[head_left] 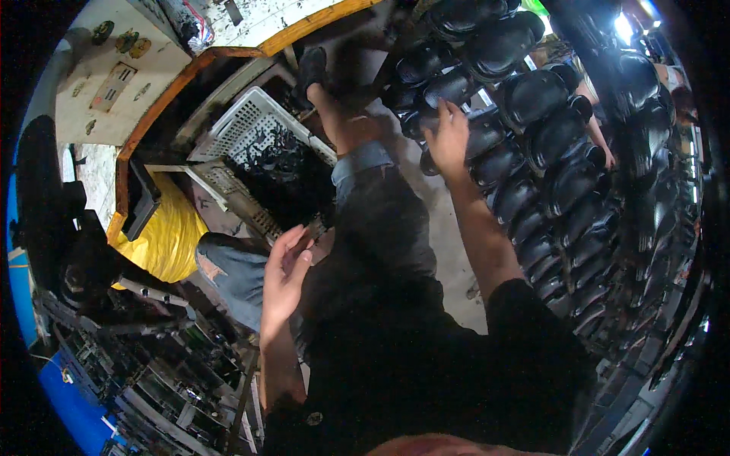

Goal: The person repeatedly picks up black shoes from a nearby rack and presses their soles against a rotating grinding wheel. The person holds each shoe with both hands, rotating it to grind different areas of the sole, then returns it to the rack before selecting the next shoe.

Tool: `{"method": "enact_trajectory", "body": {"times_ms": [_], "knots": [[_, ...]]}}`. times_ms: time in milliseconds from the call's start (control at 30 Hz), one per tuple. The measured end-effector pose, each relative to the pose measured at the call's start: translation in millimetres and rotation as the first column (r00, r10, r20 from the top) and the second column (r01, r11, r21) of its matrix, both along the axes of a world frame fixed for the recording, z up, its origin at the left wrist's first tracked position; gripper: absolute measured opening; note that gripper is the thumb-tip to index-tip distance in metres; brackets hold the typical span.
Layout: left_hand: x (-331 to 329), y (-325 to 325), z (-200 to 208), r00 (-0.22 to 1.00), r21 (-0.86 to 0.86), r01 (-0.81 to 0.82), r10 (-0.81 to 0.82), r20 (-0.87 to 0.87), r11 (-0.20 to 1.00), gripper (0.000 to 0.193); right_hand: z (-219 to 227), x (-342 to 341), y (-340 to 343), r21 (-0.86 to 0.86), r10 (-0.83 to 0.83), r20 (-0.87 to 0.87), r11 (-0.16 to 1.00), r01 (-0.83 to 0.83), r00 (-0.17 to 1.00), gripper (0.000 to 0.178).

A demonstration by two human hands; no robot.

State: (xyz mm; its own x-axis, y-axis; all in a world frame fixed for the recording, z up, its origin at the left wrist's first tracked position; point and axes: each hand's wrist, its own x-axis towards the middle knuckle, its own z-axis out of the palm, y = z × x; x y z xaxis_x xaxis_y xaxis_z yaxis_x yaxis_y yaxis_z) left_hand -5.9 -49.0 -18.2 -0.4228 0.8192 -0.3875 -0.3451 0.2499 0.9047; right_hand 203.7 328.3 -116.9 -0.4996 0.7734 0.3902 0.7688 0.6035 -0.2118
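Note:
My right hand reaches out to the right, thumb and fingers apart with nothing seen between them. Its fingertips are nearest to a shiny black shoe-shaped piece at the left edge of a rack; whether they touch it I cannot tell. Rows of similar rounded black pieces fill the right side. My left hand is held above my left thigh, fingers loosely curved and thumb apart, with nothing visible in it. Beyond it stands a white perforated crate with dark strips and scraps inside.
At the upper left a worn pale board and a bench edge with wooden trim curve around. Yellow plastic sheeting bulges below them. Dark machinery lies at the lower left. My legs stretch between crate and rack.

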Motion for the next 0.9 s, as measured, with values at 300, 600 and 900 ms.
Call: {"method": "enact_trajectory", "body": {"times_ms": [300,600,900], "knots": [[4.1,10.9,-0.3,0.998,-0.025,0.051,-0.050,0.044,0.998,0.040,0.3,102.3,-13.4,0.131,-0.095,-0.020,0.987,0.096,0.995,0.056],[1.5,17.6,17.5,0.999,0.028,0.054,-0.054,0.001,0.998,0.043,126.1,51.0,-88.4,0.098,0.163,-0.249,0.985,-0.143,0.955,0.047],[-5.8,4.8,8.9,0.806,0.434,-0.352,0.033,0.591,0.829,0.069,126.6,13.4,-166.6,-0.586,-0.244,-0.786,0.587,-0.558,0.568,0.040]]}}
